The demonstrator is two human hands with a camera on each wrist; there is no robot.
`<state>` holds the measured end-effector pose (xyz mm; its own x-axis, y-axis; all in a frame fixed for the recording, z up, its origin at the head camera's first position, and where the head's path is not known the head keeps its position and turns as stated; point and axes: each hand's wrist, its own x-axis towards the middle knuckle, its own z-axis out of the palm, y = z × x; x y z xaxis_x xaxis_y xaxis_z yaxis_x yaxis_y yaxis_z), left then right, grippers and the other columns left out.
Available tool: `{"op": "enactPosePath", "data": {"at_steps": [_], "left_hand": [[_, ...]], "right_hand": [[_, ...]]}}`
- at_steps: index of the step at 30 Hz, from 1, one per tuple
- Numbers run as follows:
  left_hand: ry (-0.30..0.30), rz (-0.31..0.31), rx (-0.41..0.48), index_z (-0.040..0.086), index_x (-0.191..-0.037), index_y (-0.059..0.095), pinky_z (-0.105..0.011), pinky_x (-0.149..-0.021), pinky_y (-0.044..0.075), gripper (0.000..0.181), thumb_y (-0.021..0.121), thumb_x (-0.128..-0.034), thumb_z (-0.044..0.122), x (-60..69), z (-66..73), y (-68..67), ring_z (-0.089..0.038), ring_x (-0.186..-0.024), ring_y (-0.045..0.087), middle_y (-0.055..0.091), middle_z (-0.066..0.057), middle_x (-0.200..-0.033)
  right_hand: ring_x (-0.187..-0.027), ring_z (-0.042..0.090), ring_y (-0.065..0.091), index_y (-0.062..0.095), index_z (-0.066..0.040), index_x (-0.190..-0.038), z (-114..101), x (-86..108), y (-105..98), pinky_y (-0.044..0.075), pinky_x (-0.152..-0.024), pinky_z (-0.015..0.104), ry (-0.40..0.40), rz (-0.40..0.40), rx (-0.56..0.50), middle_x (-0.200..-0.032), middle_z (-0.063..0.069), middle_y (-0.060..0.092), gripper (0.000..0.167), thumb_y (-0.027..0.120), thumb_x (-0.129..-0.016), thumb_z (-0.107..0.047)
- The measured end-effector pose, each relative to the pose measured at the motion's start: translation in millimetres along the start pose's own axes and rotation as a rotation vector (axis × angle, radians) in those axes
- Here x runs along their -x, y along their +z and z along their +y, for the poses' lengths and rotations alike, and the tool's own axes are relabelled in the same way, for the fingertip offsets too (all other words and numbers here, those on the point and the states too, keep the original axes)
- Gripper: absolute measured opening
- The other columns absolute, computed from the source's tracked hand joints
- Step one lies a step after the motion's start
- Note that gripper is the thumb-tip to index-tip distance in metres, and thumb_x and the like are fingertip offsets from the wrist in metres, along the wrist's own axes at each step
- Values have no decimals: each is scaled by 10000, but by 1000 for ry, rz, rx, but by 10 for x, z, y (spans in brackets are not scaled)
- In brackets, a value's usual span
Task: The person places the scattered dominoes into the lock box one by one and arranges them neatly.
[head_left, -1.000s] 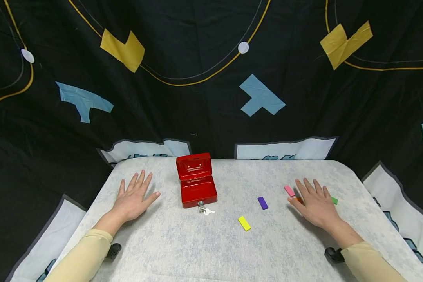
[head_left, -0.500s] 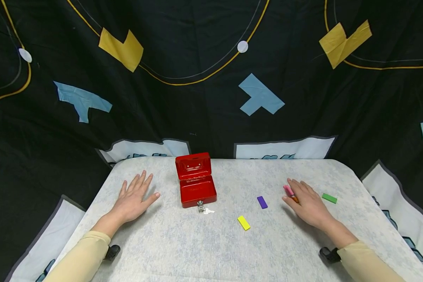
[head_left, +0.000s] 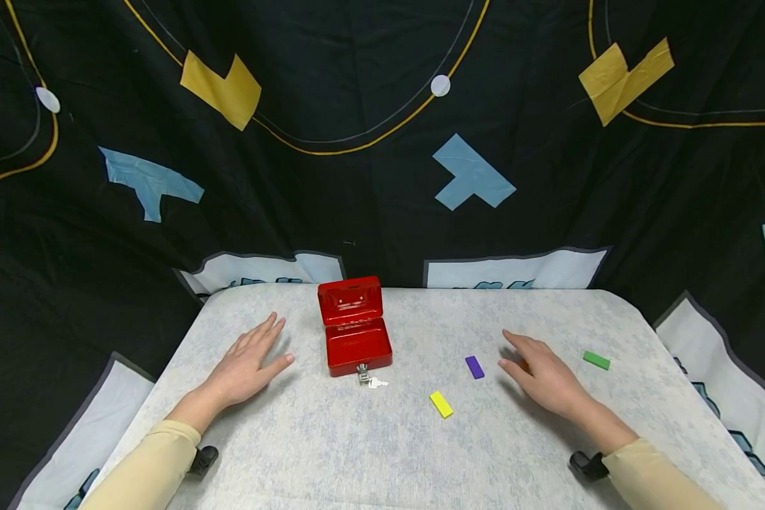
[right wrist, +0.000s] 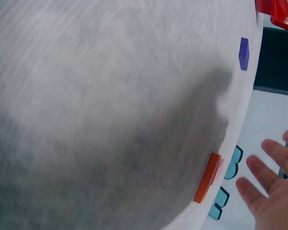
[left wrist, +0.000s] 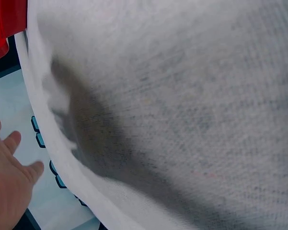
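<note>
My left hand (head_left: 242, 365) hovers over the table's left side with relaxed fingers, holding nothing. Right of it stands a red cash box (head_left: 359, 347), its lid (head_left: 350, 301) raised. At the box's front are a small padlock (head_left: 363, 373) and keys (head_left: 377, 382). My right hand (head_left: 545, 375) is above the table with loosely extended fingers and holds nothing. In the head view it covers an orange block (right wrist: 207, 178) and a pink block (right wrist: 218, 171), which the right wrist view shows lying together on the cloth. A purple block (head_left: 474, 367) lies left of that hand.
A yellow block (head_left: 441, 404) lies near the table's middle, and a green block (head_left: 596, 360) lies right of the right hand. Pale cloth covers the table (head_left: 331, 453). A black curtain (head_left: 382, 219) with taped shapes hangs behind.
My right hand has moved left, uncovering the green block and covering the pink and orange ones. The left hand has turned slightly, its fingers shifting right. The box stays put.
</note>
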<state>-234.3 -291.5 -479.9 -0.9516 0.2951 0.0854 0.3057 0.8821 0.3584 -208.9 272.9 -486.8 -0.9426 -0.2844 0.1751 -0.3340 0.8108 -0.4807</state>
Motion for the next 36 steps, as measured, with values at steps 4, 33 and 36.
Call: {"op": "enactPosePath", "data": {"at_steps": [4,33,36], "left_hand": [[12,0,43,187,-1643,218,-697,-1153,224,829,486,-1005,643,-4,20,20,-412,-1517,204,134,-64,-1711],[54,-74,246,213,-1548,444,-636,-1105,373,663,641,-988,509,-148,394,168,-267,-1411,464,234,42,-1684],[54,-85,257,230,-1520,478,-627,-1099,386,641,653,-976,520,-171,435,176,-244,-1417,456,235,64,-1683]], "right_hand": [[-1438,396,389,390,-139,-1581,-58,12,33,358,-1108,635,-40,-17,-23,-1551,142,460,653,543,-1048,-485],[-1139,101,606,579,-214,-1465,-484,-12,304,529,-962,434,-156,-219,-43,-1385,-50,617,509,695,-991,-359],[-1121,92,598,587,-216,-1458,-512,-19,326,523,-964,439,-173,-230,-37,-1384,-48,618,502,704,-987,-344]]}}
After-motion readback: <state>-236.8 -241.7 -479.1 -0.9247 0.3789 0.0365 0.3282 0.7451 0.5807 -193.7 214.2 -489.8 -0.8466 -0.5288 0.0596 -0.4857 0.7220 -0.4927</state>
